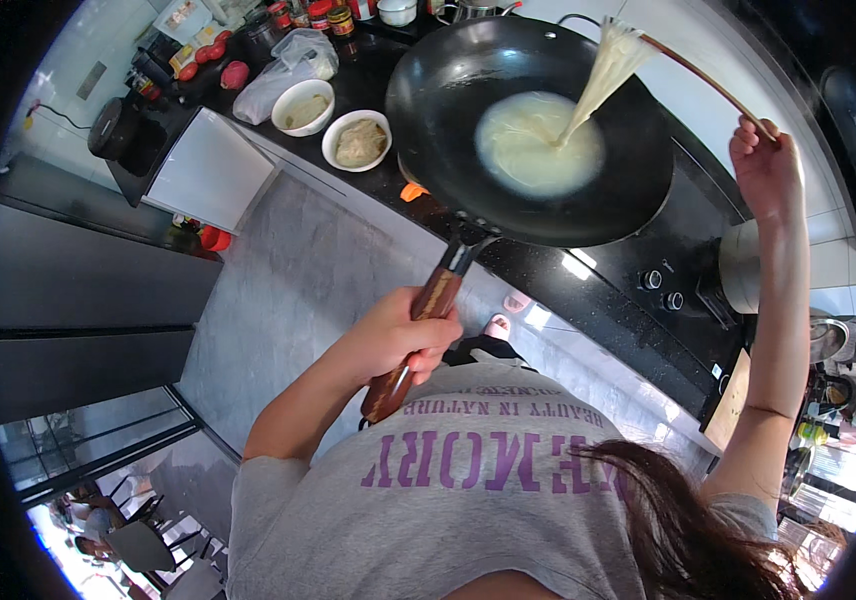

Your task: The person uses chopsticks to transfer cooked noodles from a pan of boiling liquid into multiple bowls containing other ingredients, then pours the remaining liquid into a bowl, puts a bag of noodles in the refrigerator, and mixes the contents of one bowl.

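My left hand [416, 337] grips the brown wooden handle [437, 294] of a large black wok [443, 120], held over the counter and stove. Cloudy, pale liquid [533, 161] lies in the wok. High at the right, my right hand [769, 169] holds the end of wooden chopsticks [705, 79]. A bundle of pale noodles [608, 71] hangs from their far end, its lower tip in the liquid. Left of the wok, on the counter, stand two white bowls: one [357, 159] with pale noodles, the other [285, 116] with some pale food.
A plastic bag [274, 86], a pink round fruit or vegetable [235, 75], red tomatoes [202, 54] and jars [340, 21] stand on the back left counter. Stove knobs [651, 280], a light-coloured pot [739, 266] and a wooden board [728, 405] are at the right.
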Motion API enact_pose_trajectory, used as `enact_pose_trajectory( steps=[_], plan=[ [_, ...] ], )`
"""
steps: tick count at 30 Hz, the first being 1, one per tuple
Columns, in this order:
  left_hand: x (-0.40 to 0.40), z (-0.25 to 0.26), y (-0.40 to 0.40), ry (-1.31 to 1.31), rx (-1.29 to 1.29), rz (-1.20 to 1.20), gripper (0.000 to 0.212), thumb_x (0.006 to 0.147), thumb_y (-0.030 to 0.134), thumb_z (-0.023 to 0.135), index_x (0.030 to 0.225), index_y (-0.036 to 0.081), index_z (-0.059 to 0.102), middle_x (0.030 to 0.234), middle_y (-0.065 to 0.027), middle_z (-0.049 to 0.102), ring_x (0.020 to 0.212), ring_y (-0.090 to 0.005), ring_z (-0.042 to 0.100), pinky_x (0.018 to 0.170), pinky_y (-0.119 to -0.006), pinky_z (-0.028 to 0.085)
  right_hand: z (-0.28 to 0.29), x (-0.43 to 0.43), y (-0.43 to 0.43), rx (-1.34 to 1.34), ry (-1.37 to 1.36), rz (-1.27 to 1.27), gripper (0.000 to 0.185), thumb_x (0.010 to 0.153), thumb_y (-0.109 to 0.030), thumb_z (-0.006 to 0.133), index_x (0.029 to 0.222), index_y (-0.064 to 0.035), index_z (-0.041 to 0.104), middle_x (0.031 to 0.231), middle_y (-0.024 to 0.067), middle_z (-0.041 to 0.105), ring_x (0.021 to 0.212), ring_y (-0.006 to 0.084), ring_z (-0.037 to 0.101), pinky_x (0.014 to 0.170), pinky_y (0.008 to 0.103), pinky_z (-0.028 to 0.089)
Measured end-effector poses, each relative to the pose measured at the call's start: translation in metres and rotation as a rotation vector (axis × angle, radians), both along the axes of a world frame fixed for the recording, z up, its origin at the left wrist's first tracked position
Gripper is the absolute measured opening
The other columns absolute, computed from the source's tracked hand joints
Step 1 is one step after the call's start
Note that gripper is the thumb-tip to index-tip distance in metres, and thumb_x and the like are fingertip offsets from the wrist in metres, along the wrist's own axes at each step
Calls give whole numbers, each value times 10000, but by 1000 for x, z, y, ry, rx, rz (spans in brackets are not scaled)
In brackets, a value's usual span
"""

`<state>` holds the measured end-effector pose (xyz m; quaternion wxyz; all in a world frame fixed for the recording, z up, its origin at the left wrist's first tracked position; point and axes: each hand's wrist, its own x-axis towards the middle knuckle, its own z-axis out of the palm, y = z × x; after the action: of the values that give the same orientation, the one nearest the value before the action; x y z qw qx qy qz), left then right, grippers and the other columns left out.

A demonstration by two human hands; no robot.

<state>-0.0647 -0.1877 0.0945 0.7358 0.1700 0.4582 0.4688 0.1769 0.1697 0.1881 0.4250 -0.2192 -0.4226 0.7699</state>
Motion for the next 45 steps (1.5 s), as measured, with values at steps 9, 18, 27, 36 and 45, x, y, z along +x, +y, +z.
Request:
enact_pose_trajectory(
  steps=[9, 18, 27, 36, 45],
  plan=[
    [-58, 11, -117, 77, -33, 211, 147, 799, 111, 569, 807, 53, 434, 542, 25, 396, 392, -46, 376, 361, -230, 347, -23, -138, -86, -189, -18, 23, 216, 885, -86, 215, 758, -38, 383, 769, 189, 506, 623, 203, 453, 566, 310, 411],
    [-66, -7, -174, 83, -78, 535, 130, 810, 92, 555, 841, 52, 436, 573, 23, 410, 438, -52, 390, 401, -234, 362, -24, -256, -120, -230, 6, 305, 229, 900, -94, 185, 762, -46, 362, 761, 184, 506, 625, 197, 453, 563, 309, 408],
    [-48, -17, -172, 91, -162, 785, 134, 808, 89, 548, 858, 51, 429, 570, 20, 399, 427, -58, 377, 395, -236, 343, -14, -320, -106, -145, 10, 465, 263, 937, -161, 190, 797, -22, 364, 792, 214, 530, 624, 209, 478, 575, 317, 447],
    [-42, -14, -153, 123, -214, 877, 145, 783, 110, 562, 820, 46, 438, 551, 19, 388, 419, -58, 367, 390, -229, 331, -27, -343, -78, -125, -19, 439, 251, 925, -149, 199, 759, -36, 349, 772, 170, 496, 626, 184, 432, 554, 290, 412],
    [-51, -18, -135, 103, -194, 802, 164, 781, 146, 582, 802, 58, 445, 550, 26, 387, 419, -55, 362, 394, -226, 328, -7, -293, -47, -155, 49, 433, 225, 916, -123, 206, 750, -49, 340, 766, 140, 460, 638, 166, 387, 566, 275, 375]
  ],
)
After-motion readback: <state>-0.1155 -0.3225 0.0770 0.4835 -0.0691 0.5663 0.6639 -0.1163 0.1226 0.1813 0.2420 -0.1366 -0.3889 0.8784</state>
